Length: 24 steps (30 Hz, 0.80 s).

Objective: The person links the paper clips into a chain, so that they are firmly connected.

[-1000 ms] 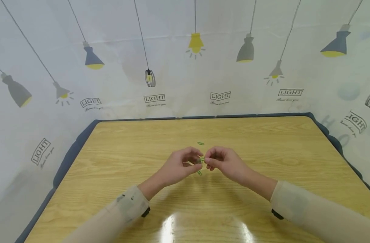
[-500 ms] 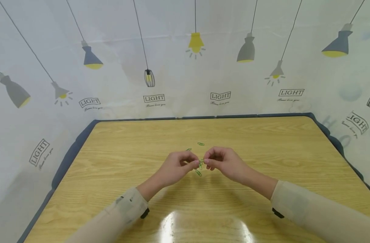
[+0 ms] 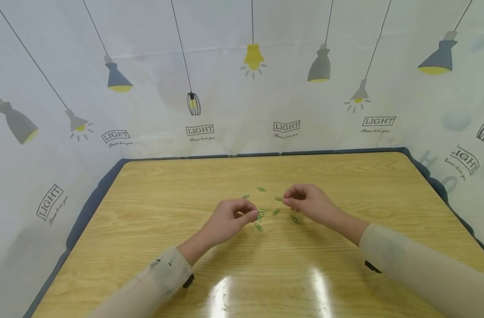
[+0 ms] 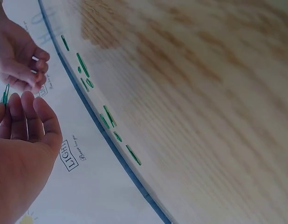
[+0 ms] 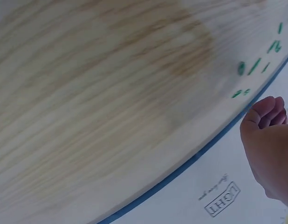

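Note:
My left hand (image 3: 229,218), left of the middle of the table in the head view, pinches a green paper clip (image 4: 5,94) between thumb and fingers. This clip stands up from the fingertips in the left wrist view. My right hand (image 3: 312,204) is a short way to the right, fingers curled and thumb close to the index finger. A green paper clip (image 3: 279,199) shows right at its fingertips; I cannot tell whether they pinch it. More green paper clips lie between and below the hands, among them one clip (image 3: 276,212) and another clip (image 3: 295,219).
The wood-grain table (image 3: 166,185) has a dark blue edge (image 3: 98,190). One paper clip (image 3: 261,189) lies beyond the hands, another clip (image 3: 245,197) behind the left hand. A white backdrop (image 3: 226,97) printed with lamps stands behind and at the sides.
My right hand has moved right and slightly away from me, apart from the left hand, uncovering paper clips between them. The left hand's fingers have closed on a clip and stay nearly in place.

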### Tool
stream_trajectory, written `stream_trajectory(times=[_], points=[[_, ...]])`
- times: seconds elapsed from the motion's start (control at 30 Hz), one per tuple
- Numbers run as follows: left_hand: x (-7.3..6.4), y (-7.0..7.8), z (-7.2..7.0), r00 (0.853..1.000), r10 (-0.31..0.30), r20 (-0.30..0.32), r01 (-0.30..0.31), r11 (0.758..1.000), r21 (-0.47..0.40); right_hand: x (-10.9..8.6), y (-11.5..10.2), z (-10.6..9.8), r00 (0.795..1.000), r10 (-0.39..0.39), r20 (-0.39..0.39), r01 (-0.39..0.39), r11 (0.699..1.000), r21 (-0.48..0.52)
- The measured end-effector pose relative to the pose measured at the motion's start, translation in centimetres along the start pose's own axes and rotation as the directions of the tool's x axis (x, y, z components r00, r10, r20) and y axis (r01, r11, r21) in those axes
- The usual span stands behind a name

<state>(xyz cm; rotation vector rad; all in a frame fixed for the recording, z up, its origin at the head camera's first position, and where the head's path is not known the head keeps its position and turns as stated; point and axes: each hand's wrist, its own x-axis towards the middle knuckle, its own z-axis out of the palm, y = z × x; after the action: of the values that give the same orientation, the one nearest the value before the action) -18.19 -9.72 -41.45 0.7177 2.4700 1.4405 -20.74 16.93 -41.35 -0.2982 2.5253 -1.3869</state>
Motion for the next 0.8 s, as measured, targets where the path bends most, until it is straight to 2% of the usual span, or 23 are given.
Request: stream_trajectory(times=[0.13,0.3,0.5,0.8], points=[[-0.1,-0.1,0.1,1.000,0.002,0.005,-0.002,1.000,0.006,0.4,1.6,-0.5,0.999,0.032,-0.009,-0.033,0.994,-0.101],[-0.2,-0.2,0.0,1.000,-0.001,0.008,0.001,1.000,0.011,0.5,3.2,-0.7,1.000,0.016,0.024,-0.010,0.978,-0.211],[-0.3,-0.2,0.0,1.000,-0.001,0.010,0.001,1.000,0.007,0.3,4.2,-0.4,0.999,-0.002,0.053,0.015,0.969,-0.247],[-0.2,-0.4,0.0,1.000,0.012,-0.004,-0.012,1.000,0.007,-0.1,4.1,-0.1,0.994,-0.044,0.097,0.071,0.953,-0.296]])
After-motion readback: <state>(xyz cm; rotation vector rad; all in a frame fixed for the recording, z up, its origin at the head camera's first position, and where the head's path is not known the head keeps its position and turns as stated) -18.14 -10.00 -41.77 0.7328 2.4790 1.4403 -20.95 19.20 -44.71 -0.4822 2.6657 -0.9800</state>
